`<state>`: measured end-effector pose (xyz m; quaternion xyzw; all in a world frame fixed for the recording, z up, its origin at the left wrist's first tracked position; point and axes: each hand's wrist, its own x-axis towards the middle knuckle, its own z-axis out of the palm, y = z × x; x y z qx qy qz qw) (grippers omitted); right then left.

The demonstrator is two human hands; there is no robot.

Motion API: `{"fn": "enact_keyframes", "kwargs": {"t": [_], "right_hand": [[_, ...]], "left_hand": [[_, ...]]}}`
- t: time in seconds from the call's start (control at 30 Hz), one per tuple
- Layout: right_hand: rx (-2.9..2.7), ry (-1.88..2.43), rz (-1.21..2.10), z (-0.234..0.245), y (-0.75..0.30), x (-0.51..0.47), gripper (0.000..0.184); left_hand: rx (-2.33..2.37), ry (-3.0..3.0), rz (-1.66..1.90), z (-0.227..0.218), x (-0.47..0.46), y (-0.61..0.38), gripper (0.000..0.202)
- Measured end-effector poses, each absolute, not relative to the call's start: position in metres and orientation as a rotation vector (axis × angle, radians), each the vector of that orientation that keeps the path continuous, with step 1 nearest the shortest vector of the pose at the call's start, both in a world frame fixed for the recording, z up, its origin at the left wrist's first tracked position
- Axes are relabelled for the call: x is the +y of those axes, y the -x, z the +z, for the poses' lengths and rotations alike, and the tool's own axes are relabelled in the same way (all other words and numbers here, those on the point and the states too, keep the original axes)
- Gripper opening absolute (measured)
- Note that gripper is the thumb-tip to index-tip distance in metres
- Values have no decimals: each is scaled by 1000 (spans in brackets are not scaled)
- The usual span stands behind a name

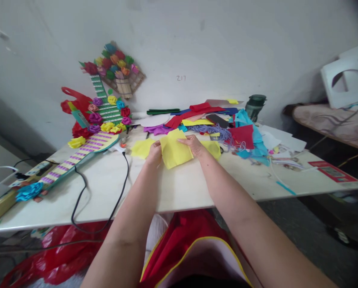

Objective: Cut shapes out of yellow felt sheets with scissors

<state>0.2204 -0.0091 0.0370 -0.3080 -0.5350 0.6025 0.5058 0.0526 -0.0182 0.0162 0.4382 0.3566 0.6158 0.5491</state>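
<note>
Between my two hands a yellow sheet point(176, 151), crepe paper or thin cloth, is held up above the white table. My left hand point(155, 151) pinches its left edge. At the upper right of the sheet, my right hand point(193, 145) grips it with the thumb laid over the front. Another yellow piece point(141, 148) lies on the table beside my left hand, and a further yellow piece point(213, 149) lies behind my right wrist. My curled fingers are partly hidden by the held sheet.
Coloured sheets and a tangle of purple yarn point(210, 131) are heaped at the back. A flower-decorated guitar shape point(85, 150) leans at left, near a black cable point(125, 176). A dark green cup point(255, 106) stands back right. The table's front edge point(185, 209) is close to me.
</note>
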Motion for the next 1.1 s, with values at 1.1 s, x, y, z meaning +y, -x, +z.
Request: {"fn": "enact_keyframes", "kwargs": {"t": [1.1], "right_hand": [[-910,801,1378,26,-227,12,27]], "left_hand": [[978,-1087,1731,3,5,-42,32]]}}
